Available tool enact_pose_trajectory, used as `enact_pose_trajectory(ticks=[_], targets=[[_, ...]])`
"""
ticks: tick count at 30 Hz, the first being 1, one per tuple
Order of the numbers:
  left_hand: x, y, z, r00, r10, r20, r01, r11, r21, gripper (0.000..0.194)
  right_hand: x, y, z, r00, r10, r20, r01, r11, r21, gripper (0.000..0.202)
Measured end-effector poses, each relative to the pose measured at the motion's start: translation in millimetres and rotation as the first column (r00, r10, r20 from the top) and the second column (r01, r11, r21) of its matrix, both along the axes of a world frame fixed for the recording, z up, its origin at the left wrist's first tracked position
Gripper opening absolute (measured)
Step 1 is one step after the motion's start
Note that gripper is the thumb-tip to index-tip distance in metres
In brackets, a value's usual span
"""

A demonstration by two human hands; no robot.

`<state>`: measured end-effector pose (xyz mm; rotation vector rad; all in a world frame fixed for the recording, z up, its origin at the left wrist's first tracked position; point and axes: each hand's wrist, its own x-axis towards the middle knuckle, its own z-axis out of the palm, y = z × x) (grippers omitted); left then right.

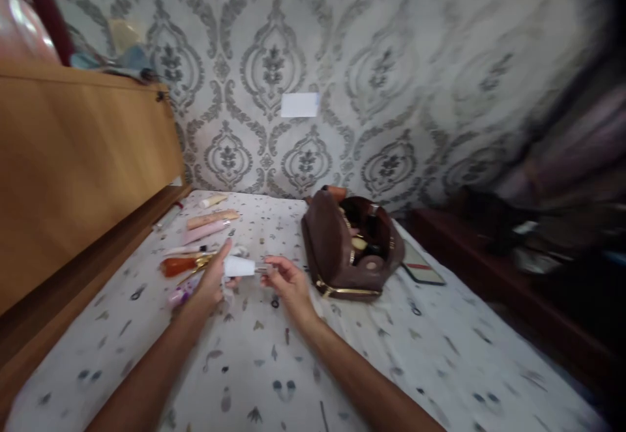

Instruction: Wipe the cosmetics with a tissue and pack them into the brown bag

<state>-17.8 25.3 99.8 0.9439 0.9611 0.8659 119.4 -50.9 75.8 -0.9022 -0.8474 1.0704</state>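
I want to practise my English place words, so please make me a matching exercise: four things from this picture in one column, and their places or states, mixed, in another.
Column 1
1. bag
2. white cone
3. pink tube
4. white rectangle

Column 2
A. on the patterned wall
B. lying on the cloth, beyond the left hand
C. brown, standing open
D. held in the left hand

Right pairs: 1-C, 2-D, 3-B, 4-A
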Motion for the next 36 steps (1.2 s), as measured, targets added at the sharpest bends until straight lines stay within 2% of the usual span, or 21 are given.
enact_pose_trajectory(ticks=[1, 3, 5, 7, 10, 12, 13, 14, 15, 16, 17, 19, 22, 24, 27, 30, 34, 36], targets=[[3.1, -3.2, -0.9, 0.999, 0.035, -0.002, -0.035, 0.999, 0.01, 0.051, -0.4, -0.3, -2.5, 0.999, -0.013, -0.051, 0.012, 1.0, -0.004, 0.036], [8.7, -8.9, -5.7, 0.959, 0.274, -0.069, -0.269, 0.96, 0.079, 0.05, -0.1, -0.8, -6.5, 0.991, -0.022, -0.13, 0.02, 1.0, -0.022, 0.038], [12.0, -13.0, -13.2, 0.925, 0.35, -0.148, -0.303, 0.914, 0.272, 0.051, 1.2, -2.1, -9.4, 0.977, -0.035, -0.211, 0.025, 0.998, -0.049, 0.041], [12.9, -15.1, -20.6, 0.899, 0.372, -0.234, -0.2, 0.821, 0.535, 0.05, 2.7, -3.9, -11.8, 0.956, -0.035, -0.292, 0.009, 0.996, -0.091, 0.045], [11.9, -14.9, -26.9, 0.842, 0.444, -0.306, 0.008, 0.557, 0.83, 0.05, 5.8, -5.1, -15.4, 0.93, -0.016, -0.367, -0.052, 0.983, -0.176, 0.05], [11.1, -14.4, -27.4, 0.83, 0.449, -0.33, 0.16, 0.375, 0.913, 0.05, 8.6, -4.2, -17.2, 0.922, -0.013, -0.386, -0.085, 0.968, -0.235, 0.05], [10.7, -14.3, -26.8, 0.83, 0.437, -0.347, 0.226, 0.304, 0.925, 0.047, 10.2, -3.6, -17.6, 0.92, -0.015, -0.391, -0.095, 0.961, -0.261, 0.05], [10.3, -14.5, -25.8, 0.831, 0.422, -0.363, 0.276, 0.255, 0.927, 0.043, 11.5, -3.1, -17.7, 0.919, -0.016, -0.393, -0.103, 0.954, -0.281, 0.049], [9.8, -15.1, -24.5, 0.831, 0.404, -0.381, 0.31, 0.232, 0.922, 0.038, 12.5, -2.9, -17.3, 0.919, -0.016, -0.393, -0.11, 0.949, -0.296, 0.049], [9.4, -15.8, -22.8, 0.831, 0.387, -0.399, 0.331, 0.233, 0.915, 0.032, 12.9, -3.1, -16.5, 0.919, -0.011, -0.395, -0.121, 0.944, -0.307, 0.05], [9.0, -16.9, -20.9, 0.829, 0.377, -0.414, 0.336, 0.257, 0.906, 0.027, 12.7, -3.8, -15.4, 0.915, -0.004, -0.402, -0.133, 0.941, -0.312, 0.051], [8.5, -19.4, -16.3, 0.821, 0.366, -0.439, 0.309, 0.363, 0.879, 0.027, 10.1, -6.5, -12.4, 0.904, 0.02, -0.428, -0.155, 0.947, -0.282, 0.052], [9.6, -22.8, -9.6, 0.828, 0.353, -0.436, 0.196, 0.547, 0.814, 0.036, 3.7, -12.4, -8.0, 0.895, 0.13, -0.427, -0.207, 0.969, -0.137, 0.057], [11.4, -23.9, -6.6, 0.839, 0.355, -0.413, 0.126, 0.612, 0.781, 0.039, 0.3, -16.1, -6.5, 0.908, 0.196, -0.371, -0.236, 0.969, -0.066, 0.066], [13.7, -23.9, -5.4, 0.839, 0.361, -0.407, 0.1, 0.634, 0.767, 0.041, -1.3, -18.6, -7.8, 0.955, 0.167, -0.245, -0.188, 0.98, -0.064, 0.063], [13.6, -23.6, -6.4, 0.834, 0.321, -0.448, 0.153, 0.646, 0.748, 0.042, 0.3, -16.2, -11.2, 0.997, 0.059, -0.058, -0.06, 0.998, -0.029, 0.045], [13.4, -27.5, -9.6, 0.817, 0.248, -0.52, 0.299, 0.589, 0.751, 0.035, 3.8, -11.9, -10.1, 0.98, -0.104, 0.171, 0.079, 0.986, 0.147, 0.023], [14.4, -30.8, -11.8, 0.798, 0.25, -0.548, 0.32, 0.595, 0.737, 0.032, 5.7, -12.6, -6.4, 0.97, -0.12, 0.209, 0.082, 0.979, 0.185, 0.021]])
